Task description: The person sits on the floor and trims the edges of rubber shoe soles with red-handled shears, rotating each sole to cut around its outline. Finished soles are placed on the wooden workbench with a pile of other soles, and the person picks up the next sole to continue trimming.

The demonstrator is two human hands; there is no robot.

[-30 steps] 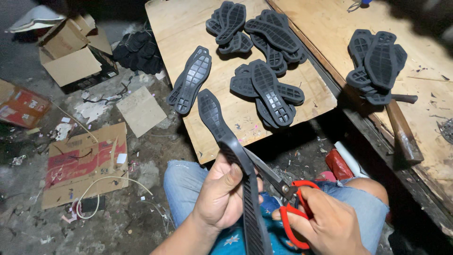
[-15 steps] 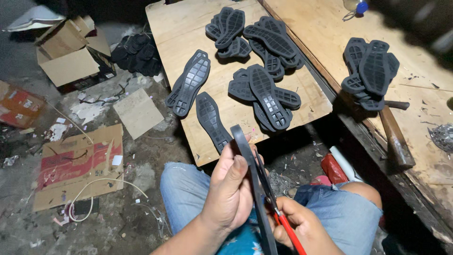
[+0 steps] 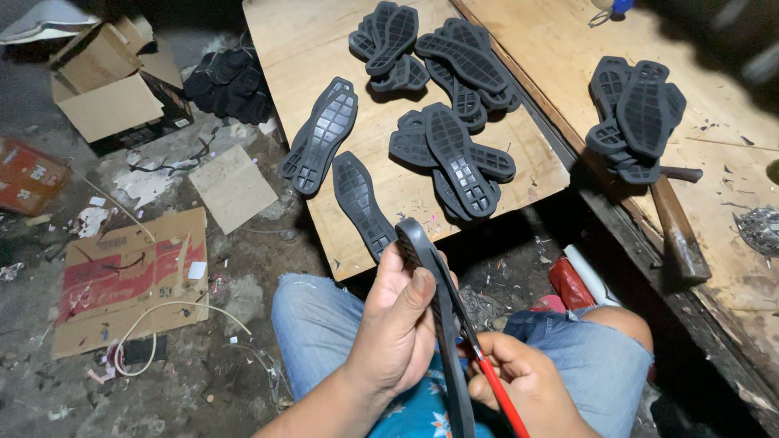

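Observation:
My left hand (image 3: 398,324) grips a black rubber shoe sole (image 3: 438,316), held edge-on over my lap. My right hand (image 3: 519,381) holds red-handled scissors (image 3: 487,377) whose blades lie against the sole's right edge. Just beyond, a single sole (image 3: 361,203) lies flat near the front edge of a low wooden board (image 3: 519,138). Farther back on the board are a pair of soles (image 3: 320,138) and heaps of soles (image 3: 454,154), (image 3: 430,49).
A wooden bench (image 3: 730,178) at right carries another stack of soles (image 3: 637,118) and a hammer (image 3: 673,223). Cardboard boxes (image 3: 105,89), flattened cardboard (image 3: 130,280), a white cord (image 3: 162,320) and scraps litter the floor at left. More soles (image 3: 227,85) lie beside the board.
The sole in my left hand has turned from flat-facing to edge-on and come closer. My right hand with the scissors has moved in against its edge.

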